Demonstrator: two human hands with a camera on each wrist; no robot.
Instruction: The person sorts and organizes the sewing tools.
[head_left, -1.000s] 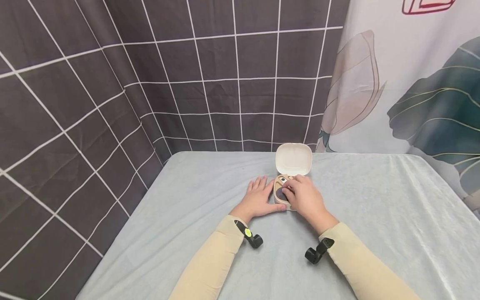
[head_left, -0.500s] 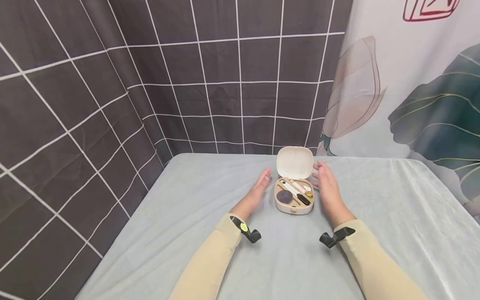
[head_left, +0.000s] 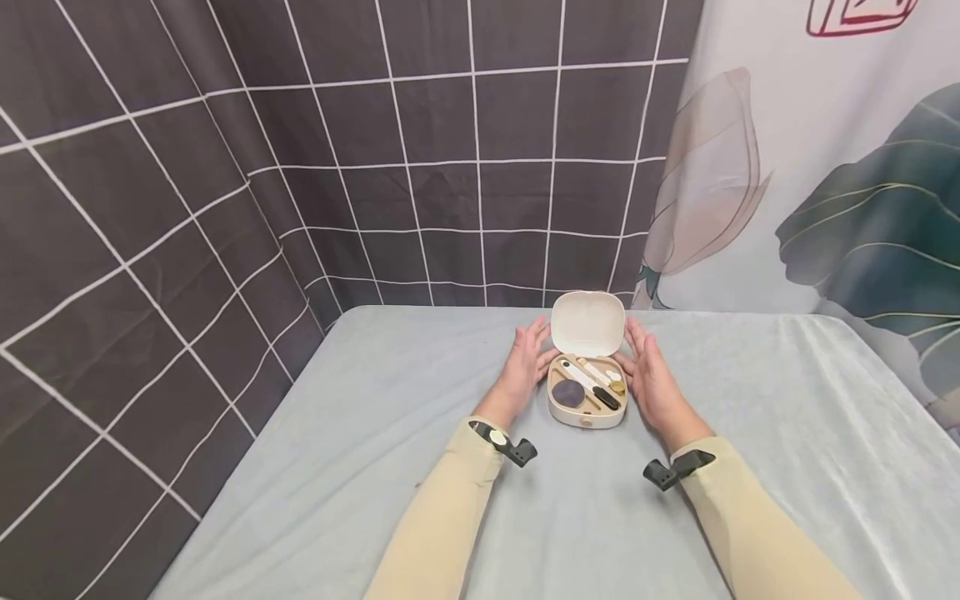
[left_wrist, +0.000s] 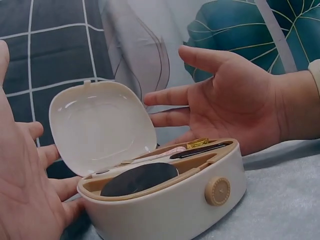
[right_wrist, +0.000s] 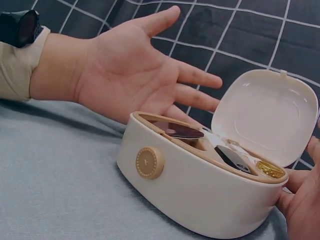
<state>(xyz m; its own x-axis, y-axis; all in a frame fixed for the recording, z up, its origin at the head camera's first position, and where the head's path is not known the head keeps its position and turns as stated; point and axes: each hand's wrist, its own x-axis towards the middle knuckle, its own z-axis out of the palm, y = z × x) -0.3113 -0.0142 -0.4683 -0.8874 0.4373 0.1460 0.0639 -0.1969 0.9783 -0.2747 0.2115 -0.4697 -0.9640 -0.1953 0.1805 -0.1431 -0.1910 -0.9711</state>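
A small white case [head_left: 587, 419] with a tan insert stands on the cloth, its white lid [head_left: 588, 323] raised at the back. Inside lie a dark round disc [head_left: 568, 393], a slim white-and-black tool [head_left: 592, 385] set diagonally, and a gold-coloured piece [right_wrist: 270, 169] near the right side. A tan round knob [left_wrist: 217, 191] sits on the front wall. My left hand [head_left: 521, 367] is at the case's left side, fingers extended, fingertips close to lid and wall. Opposite it, my right hand [head_left: 654, 379] has its palm turned inward and fingers spread. Whether the fingertips touch the case, I cannot tell.
Pale blue cloth [head_left: 375, 467] covers the table. Behind it hangs a dark curtain [head_left: 420, 200] with white grid lines, and a leaf-patterned curtain [head_left: 750, 275] hangs at the right. Black wrist cameras [head_left: 517, 450] are strapped over both sleeves.
My right hand has left the case's contents and withdrawn to the right side, uncovering them. My left hand lifted off the cloth, moved away, then came back close to the left side.
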